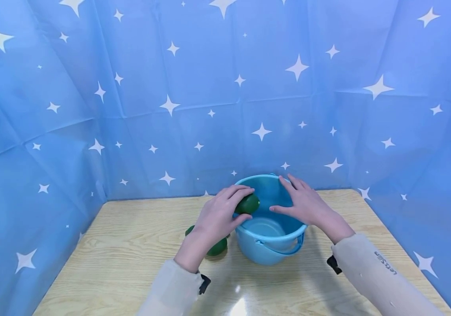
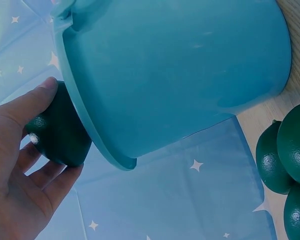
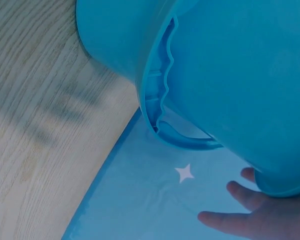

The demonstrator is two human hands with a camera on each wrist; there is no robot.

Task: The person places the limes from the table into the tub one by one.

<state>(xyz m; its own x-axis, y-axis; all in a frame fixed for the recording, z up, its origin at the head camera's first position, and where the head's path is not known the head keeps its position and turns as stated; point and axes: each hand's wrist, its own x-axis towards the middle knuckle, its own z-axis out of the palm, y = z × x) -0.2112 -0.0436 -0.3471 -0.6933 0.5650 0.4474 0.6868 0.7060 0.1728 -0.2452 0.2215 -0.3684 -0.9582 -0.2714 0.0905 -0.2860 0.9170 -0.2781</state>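
A shiny dark green lime (image 1: 248,204) is held in my left hand (image 1: 218,213), thumb on one side and fingers on the other. That hand is at the left rim of a light blue plastic bucket (image 1: 262,253), the lime overlapping the opening in the head view. In the left wrist view the lime (image 2: 62,127) appears right beside the bucket's rim. My right hand (image 1: 311,207) is at the bucket's right rim with fingers spread, its thumb over the opening. Left of the bucket several more limes (image 2: 296,145) lie together on the table, partly hidden by my left arm in the head view.
The bucket's handle (image 1: 288,252) hangs down on its near right side. The bucket stands on a light wood-grain table (image 1: 138,250). A blue cloth (image 1: 217,87) with white stars hangs behind the table and along both sides.
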